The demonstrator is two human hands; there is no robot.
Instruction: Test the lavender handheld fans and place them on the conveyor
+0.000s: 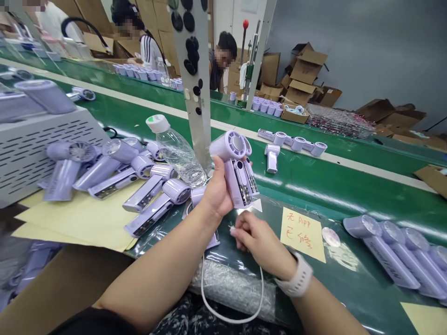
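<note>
My left hand (217,191) is wrapped round what look like two lilac handheld fans (237,184), one behind the other, raised above the bench. Their round heads point up, and the open handles show dark boards inside. Just below them, my right hand (256,236) pinches the small white end of a cable (230,320), apart from the fans. The cable loops down over bubble wrap (240,284) near my lap. Left of my left hand, several lilac fans (148,214) lie heaped, some with opened handles. A lilac piece partly hides under my left forearm.
A tilted water bottle (178,151) leans near the metal post (197,93). A handwritten yellow note (303,233) lies right of my hand, with a row of fans (391,260) beyond. A green conveyor (335,181) carries more fans. People work across it, near cardboard boxes (307,67).
</note>
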